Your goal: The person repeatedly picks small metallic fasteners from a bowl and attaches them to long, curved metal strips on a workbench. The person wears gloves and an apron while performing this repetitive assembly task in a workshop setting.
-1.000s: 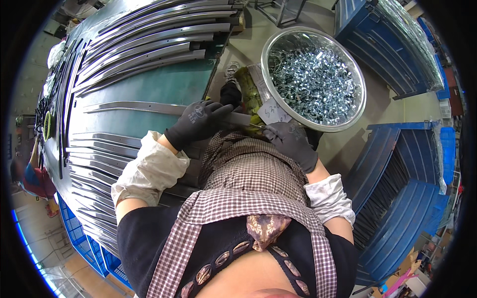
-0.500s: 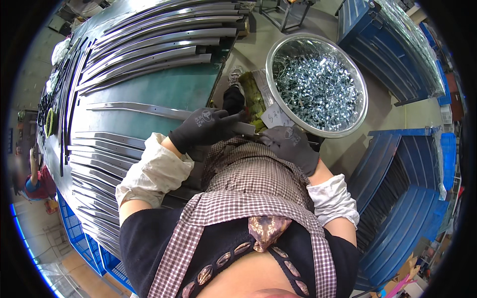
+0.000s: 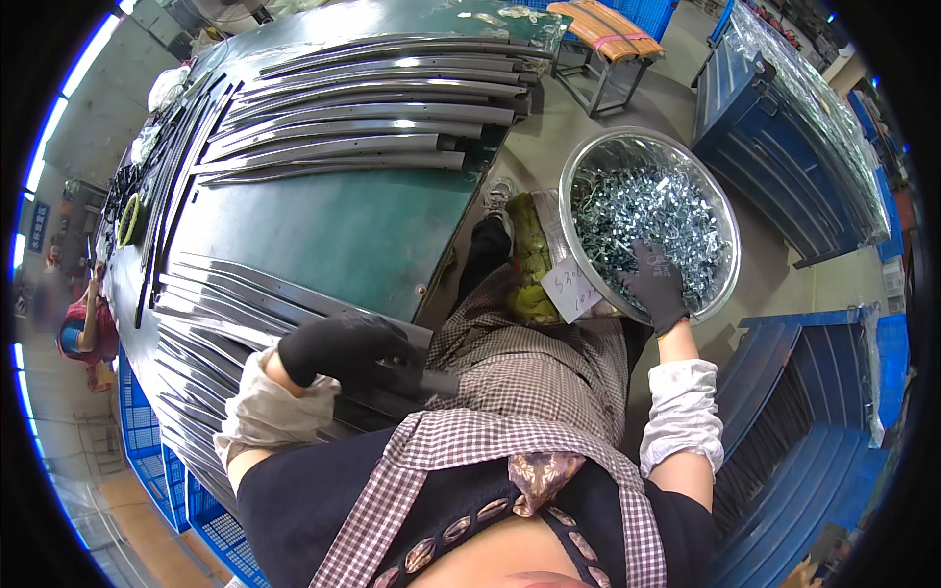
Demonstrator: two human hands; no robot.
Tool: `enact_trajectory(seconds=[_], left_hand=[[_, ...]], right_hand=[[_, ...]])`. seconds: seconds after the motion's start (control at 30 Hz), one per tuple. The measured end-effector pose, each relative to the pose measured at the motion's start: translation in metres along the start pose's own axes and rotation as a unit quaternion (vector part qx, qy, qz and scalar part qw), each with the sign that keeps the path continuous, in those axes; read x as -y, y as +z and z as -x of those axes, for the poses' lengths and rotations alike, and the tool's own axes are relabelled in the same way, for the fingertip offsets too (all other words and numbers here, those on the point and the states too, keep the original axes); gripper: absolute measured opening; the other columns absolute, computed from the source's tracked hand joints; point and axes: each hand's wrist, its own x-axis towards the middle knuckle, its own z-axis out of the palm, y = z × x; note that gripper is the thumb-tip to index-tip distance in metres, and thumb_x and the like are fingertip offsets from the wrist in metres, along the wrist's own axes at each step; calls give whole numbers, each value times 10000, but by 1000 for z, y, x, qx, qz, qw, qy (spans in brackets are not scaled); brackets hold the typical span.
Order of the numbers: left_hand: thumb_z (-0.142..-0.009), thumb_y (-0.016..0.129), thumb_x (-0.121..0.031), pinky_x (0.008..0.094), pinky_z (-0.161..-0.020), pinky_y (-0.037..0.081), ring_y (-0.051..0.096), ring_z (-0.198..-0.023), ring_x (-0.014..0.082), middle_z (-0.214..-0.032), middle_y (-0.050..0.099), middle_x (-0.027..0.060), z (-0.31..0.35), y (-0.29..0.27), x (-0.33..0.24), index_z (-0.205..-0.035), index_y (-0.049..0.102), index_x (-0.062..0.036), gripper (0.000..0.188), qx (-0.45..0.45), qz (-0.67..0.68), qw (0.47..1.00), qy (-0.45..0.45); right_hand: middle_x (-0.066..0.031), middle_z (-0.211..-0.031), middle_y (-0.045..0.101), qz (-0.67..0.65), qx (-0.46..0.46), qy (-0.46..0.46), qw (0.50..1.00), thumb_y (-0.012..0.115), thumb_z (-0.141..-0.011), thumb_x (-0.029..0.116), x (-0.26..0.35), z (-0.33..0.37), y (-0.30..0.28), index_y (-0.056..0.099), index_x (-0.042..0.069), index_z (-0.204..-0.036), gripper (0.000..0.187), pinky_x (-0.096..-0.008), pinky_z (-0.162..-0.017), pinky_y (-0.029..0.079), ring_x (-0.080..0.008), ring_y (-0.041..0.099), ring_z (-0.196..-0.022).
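My left hand [image 3: 351, 355], in a black glove, is closed around a long grey metal strip near the table's front edge. The strip's end [image 3: 440, 382] sticks out past my fingers over the apron; its other part merges with the strips beneath. My right hand [image 3: 657, 289], also in a black glove, reaches into a big round metal bowl [image 3: 566, 211]. Its fingers are apart and touch the pile of small shiny metal clips [image 3: 652, 211]; whether a clip lies beneath them is hidden.
On the green table [image 3: 323, 220] lie a far row of dark strips [image 3: 363, 108] and a near row of strips [image 3: 230, 294]. A paper label [image 3: 570, 291] hangs by the bowl. Blue metal bins [image 3: 774, 147] stand right; a wooden-topped stool [image 3: 610, 31] stands beyond. Another person is far left.
My right hand has left the strip's end and moved right into the bowl. My left hand has come down and nearer with the strip, from the table's middle onto the near row.
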Motion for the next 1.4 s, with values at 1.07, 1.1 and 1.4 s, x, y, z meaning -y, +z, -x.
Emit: enact_trajectory(seconds=[1.07, 1.1, 1.4], left_hand=[[-771, 715, -216, 520, -959, 437, 579, -1035, 388, -1082, 632, 133, -136, -33, 113, -1125, 640, -86, 385, -558, -251, 783, -108], [-768, 719, -214, 516, -943, 447, 585, -1018, 381, -1057, 631, 126, -136, -30, 113, -1110, 637, -89, 373, -537, -251, 798, -103], [-743, 730, -164, 464, -824, 504, 625, -862, 346, -903, 625, 87, -148, -6, 77, -997, 605, -98, 291, -521, -270, 805, 90]], right_hand=[[-162, -1101, 690, -117, -96, -10, 988, 671, -890, 237, -19, -19, 25, 648, 58, -1150, 316, -451, -852, 541, -361, 671, -988], [-163, -1092, 691, -138, -94, -6, 986, 673, -888, 235, -22, -19, 28, 654, 55, -1138, 308, -449, -856, 539, -360, 670, -987], [-104, -804, 700, -383, -106, 63, 915, 682, -909, 202, -5, -9, -23, 699, 4, -1010, 224, -349, -671, 496, -208, 642, -704]])
